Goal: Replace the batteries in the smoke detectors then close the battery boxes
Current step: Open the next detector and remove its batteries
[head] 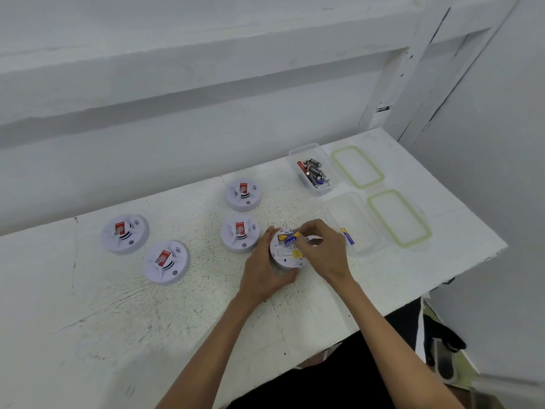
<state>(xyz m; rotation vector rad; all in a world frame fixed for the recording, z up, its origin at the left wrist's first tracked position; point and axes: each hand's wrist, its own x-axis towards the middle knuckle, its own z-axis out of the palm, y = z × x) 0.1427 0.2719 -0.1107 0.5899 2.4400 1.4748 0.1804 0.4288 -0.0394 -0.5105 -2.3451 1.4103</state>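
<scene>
A white smoke detector (285, 256) lies face down on the table, its battery bay showing. My left hand (264, 271) grips its rim from the left and below. My right hand (320, 247) reaches over it from the right and pinches a blue and yellow battery (290, 240) at the bay. Several other detectors sit face up with red labels: detector (243, 193), detector (240, 234), detector (124, 234) and detector (167, 261). A clear box (313, 169) at the back right holds several batteries. A nearer clear box (358, 228) holds one blue battery (348, 236).
Two clear lids with green seals lie to the right of the boxes, lid (357, 166) and lid (399, 218). The white table (182, 305) ends at a front edge near my arms and at a right edge past the lids. A white wall rises behind.
</scene>
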